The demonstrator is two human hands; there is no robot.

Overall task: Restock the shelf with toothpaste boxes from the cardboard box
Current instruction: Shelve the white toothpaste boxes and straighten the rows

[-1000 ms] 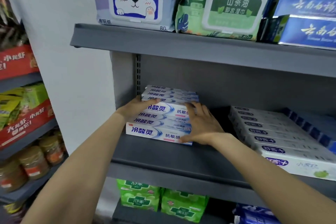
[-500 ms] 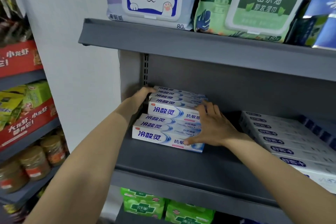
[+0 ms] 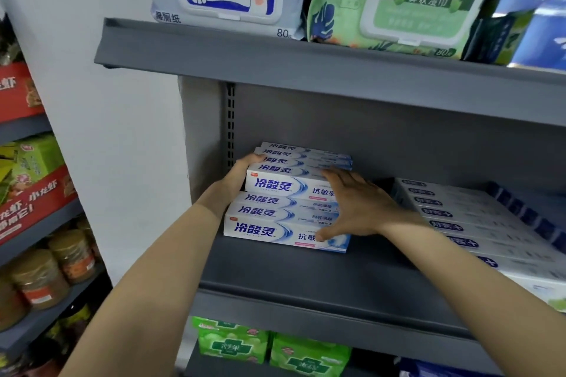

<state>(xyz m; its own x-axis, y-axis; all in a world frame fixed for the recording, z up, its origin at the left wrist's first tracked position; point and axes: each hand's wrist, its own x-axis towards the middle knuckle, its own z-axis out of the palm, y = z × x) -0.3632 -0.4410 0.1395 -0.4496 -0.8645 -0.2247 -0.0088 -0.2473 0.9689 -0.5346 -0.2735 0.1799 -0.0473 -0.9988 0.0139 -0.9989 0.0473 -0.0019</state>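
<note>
Both hands bracket the toothpaste stack (image 3: 288,196) at the shelf's (image 3: 306,272) left end, left hand (image 3: 237,176) flat against its side, right hand (image 3: 355,202) with fingers (image 3: 332,176) spread over its front, likely squaring it.

Two bare forearms, no sleeves showing.

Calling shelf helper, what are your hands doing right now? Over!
Left hand against the left end of the white-and-blue toothpaste box stack. Right hand spread on its front. Nothing in the way on the grey metal shelf.

Grey shelf (image 3: 306,272) with toothpaste boxes (image 3: 275,214), white cartons (image 3: 477,223).
</note>
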